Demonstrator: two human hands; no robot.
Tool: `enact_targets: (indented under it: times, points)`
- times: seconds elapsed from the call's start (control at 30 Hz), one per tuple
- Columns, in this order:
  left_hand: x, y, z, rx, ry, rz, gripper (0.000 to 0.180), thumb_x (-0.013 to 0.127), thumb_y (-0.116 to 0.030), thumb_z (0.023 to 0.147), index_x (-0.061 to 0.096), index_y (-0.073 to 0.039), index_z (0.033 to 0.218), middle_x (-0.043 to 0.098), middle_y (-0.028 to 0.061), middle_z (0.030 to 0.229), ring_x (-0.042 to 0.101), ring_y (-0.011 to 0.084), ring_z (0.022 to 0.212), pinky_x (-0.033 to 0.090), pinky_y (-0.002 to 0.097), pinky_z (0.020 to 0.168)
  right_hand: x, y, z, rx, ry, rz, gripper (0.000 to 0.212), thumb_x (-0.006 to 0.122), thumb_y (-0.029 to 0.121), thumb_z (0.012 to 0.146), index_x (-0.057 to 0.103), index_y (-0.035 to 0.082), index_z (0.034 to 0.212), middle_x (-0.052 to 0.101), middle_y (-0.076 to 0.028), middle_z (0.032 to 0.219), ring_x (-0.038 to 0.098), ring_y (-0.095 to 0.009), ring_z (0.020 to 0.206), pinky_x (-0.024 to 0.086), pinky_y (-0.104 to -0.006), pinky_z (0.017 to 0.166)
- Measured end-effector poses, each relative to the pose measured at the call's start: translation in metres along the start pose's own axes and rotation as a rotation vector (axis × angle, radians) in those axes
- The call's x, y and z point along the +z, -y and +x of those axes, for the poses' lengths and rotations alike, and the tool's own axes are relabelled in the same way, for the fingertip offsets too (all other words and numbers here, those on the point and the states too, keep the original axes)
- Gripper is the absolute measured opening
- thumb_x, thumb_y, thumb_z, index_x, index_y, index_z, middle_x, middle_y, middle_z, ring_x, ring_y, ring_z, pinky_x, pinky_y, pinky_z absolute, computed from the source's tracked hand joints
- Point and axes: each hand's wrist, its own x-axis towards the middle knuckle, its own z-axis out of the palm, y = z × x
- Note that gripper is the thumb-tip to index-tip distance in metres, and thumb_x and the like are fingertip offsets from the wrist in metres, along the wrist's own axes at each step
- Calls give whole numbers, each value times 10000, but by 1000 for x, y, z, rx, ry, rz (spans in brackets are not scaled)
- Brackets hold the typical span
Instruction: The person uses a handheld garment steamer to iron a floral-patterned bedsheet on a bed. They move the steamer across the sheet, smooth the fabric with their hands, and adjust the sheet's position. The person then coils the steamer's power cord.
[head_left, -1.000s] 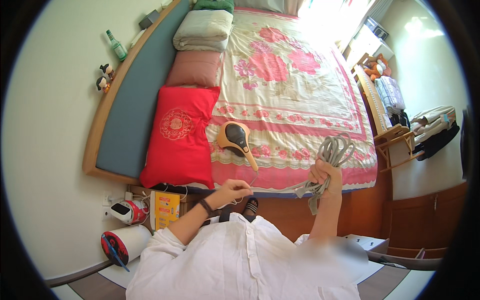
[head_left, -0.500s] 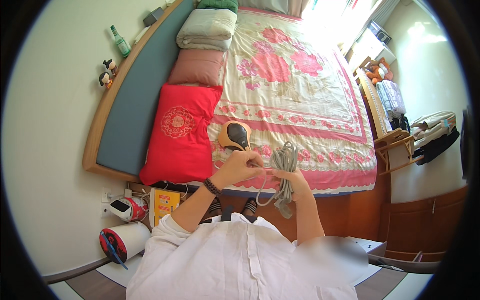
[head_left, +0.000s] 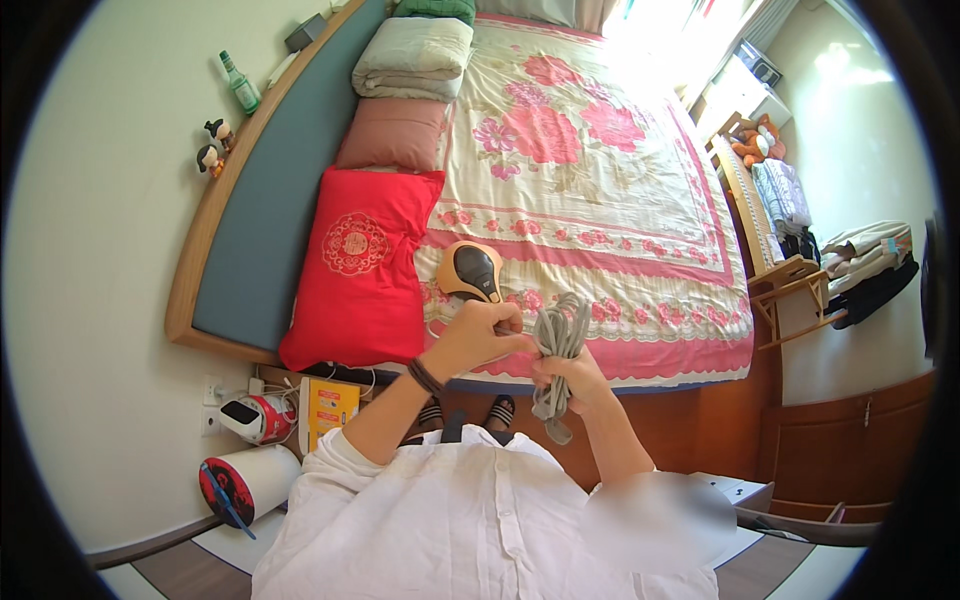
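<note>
A bundle of grey power cord, wound in long loops, is gripped in my right hand, with its lower end hanging below the fingers. Close on its left, my left hand pinches a stretch of the same cord, and its fingertips come right up to the loops. Just beyond that hand, an orange-and-black rounded handheld appliance lies on the bed near the red pillow. A thin cord shows beside my left wrist; where it joins the appliance is hidden.
The bed's flowered sheet spreads ahead, with a red pillow on the left. A wooden chair with clothes stands at the right. Down left are a yellow box, a red-and-white device and a white cylinder.
The cord bundle and my right hand have shifted slightly left and tilted toward my left hand. The slack loop that hung between the hands no longer shows.
</note>
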Motion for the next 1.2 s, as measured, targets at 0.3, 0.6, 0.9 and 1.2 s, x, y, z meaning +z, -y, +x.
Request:
enact_targets:
  times: [0.3,0.6,0.9,1.2]
  points:
    - [-10,20,5,-241,-2,-1045,124,573,-145,964,611,-27,958,560,0,801,475,57,690,403,209,618,2,8,3,-72,-32,-7,240,645,-59,772,563,47,971,572,-17,842,574,-131,725,482,-294,647]
    - [38,-4,19,-315,-234,-1679,86,486,-137,1003,500,-76,944,475,2,822,443,91,735,435,231,697,19,3,12,-126,-35,-173,394,665,-81,741,568,38,1104,606,-35,985,613,-147,853,512,-302,716]
    - [58,4,15,-312,-454,-1677,128,491,-151,1000,471,-90,890,536,38,920,551,175,868,481,343,837,13,12,16,-86,-11,-219,363,644,-57,784,548,-3,1129,637,-79,873,664,-195,701,529,-311,631]
    - [65,18,4,-155,26,-1118,341,597,-291,952,496,-54,1174,584,24,1003,556,96,925,457,273,857,-3,57,2,-230,-61,-6,326,613,30,844,537,2,1159,559,-58,689,557,-149,548,501,-315,545]
